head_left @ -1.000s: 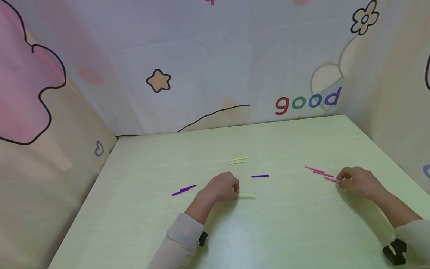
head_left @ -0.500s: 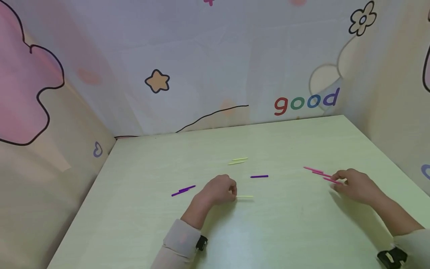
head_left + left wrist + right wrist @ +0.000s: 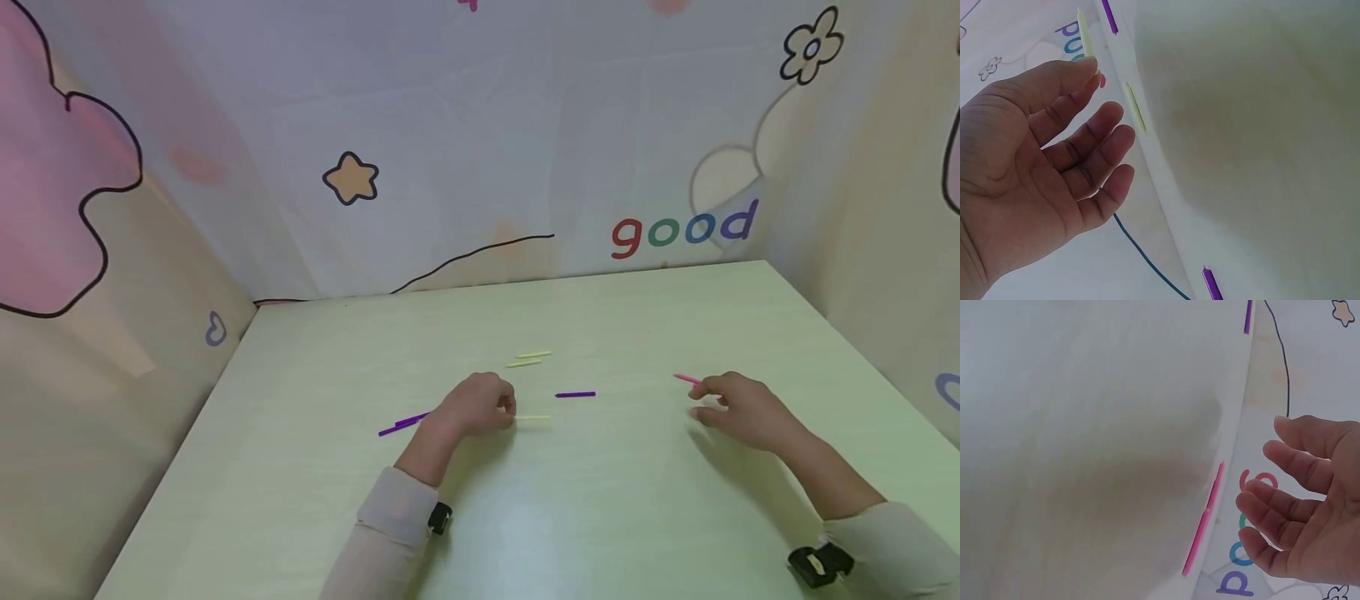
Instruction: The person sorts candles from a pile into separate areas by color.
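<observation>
My left hand (image 3: 477,403) pinches a thin pale yellow candle (image 3: 1085,34) between thumb and index finger. It is held above the table, its wick end pointing away from the fingers. My right hand (image 3: 742,410) hovers over the right side, thumb and index finger apart with nothing between them. Pink candles (image 3: 1205,515) lie on the table near it; in the head view the hand hides most of them, leaving one pink tip (image 3: 686,378). Two more yellow candles (image 3: 528,359) lie beyond the left hand. A single purple candle (image 3: 575,394) rests between the hands.
Two purple candles (image 3: 401,424) lie side by side to the left, partly behind the left wrist. The pale table (image 3: 600,517) meets a printed cloth backdrop (image 3: 465,150) at its back and sides.
My left hand has risen and shifted slightly left with the yellow candle. My right hand has moved left from the nearest pink candle and now covers most of the pink ones.
</observation>
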### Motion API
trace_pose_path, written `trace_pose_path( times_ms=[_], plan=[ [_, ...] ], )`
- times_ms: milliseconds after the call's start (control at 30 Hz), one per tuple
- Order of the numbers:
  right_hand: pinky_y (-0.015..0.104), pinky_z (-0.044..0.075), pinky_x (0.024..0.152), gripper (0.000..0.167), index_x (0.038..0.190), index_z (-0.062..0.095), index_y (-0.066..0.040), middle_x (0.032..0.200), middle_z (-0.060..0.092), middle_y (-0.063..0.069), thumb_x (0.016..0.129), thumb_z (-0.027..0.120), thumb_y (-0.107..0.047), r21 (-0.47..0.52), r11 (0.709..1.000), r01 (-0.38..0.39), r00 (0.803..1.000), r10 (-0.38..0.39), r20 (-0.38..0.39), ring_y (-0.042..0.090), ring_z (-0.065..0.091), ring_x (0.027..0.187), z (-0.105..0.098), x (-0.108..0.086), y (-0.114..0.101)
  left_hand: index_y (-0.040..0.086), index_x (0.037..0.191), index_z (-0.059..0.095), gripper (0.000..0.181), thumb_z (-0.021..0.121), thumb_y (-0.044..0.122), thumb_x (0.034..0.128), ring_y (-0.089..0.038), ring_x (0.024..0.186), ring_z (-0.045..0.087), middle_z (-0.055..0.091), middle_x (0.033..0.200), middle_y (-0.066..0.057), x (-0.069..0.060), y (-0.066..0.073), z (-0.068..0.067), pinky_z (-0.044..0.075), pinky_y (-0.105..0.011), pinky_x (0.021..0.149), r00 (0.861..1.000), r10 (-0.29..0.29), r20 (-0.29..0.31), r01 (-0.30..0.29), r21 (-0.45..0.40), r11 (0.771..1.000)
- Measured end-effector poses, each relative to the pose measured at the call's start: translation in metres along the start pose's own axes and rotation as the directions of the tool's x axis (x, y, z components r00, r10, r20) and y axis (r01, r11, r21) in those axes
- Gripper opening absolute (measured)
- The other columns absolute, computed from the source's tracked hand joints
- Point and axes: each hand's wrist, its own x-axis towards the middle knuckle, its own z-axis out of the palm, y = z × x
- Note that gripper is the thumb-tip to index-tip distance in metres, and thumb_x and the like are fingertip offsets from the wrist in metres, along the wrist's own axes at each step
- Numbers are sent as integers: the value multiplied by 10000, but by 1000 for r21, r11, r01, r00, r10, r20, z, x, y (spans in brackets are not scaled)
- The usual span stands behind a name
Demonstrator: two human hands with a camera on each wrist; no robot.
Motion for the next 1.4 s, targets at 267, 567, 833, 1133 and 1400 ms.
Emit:
trace_pose_path(
  times_ms=[267,567,833,1133,1400],
  plan=[
    [480,451,700,225,1003,641,44,1015,596,216,837,662,-106,20,1000,21,1000,-21,-8,366,549,870,4,15,-17,108,787,628,46,652,92,822,-152,741,465,527,764,7,6,-9,-8,393,-275,663,999,-38,-25,37,-31,999],
    [470,454,723,216,1007,644,39,1015,612,179,840,665,-97,83,996,41,999,-42,16,359,553,879,14,32,-31,105,809,618,43,654,106,831,-155,727,482,545,761,8,15,-24,-6,403,-277,639,995,-88,-37,85,-81,993],
    [425,449,739,204,1014,648,12,1041,603,178,846,646,-105,131,990,55,997,-61,39,336,564,887,24,46,-37,92,821,623,42,656,107,842,-167,738,489,554,778,-1,24,-32,-6,405,-285,649,990,-125,-61,118,-101,988],
    [391,452,724,200,1014,651,3,1042,595,173,845,642,-103,160,986,45,995,-58,82,317,558,893,36,56,-47,71,857,650,35,622,85,844,-169,751,497,568,804,-3,35,-38,-2,406,-288,667,986,-147,-76,141,-87,986],
    [350,442,683,185,1000,656,-11,1013,610,142,842,646,-105,171,984,54,990,-75,122,240,548,805,41,65,-50,88,828,650,41,614,82,848,-180,757,508,576,811,-13,40,-40,-3,412,-297,669,980,-177,-96,166,-106,980]
  ],
)
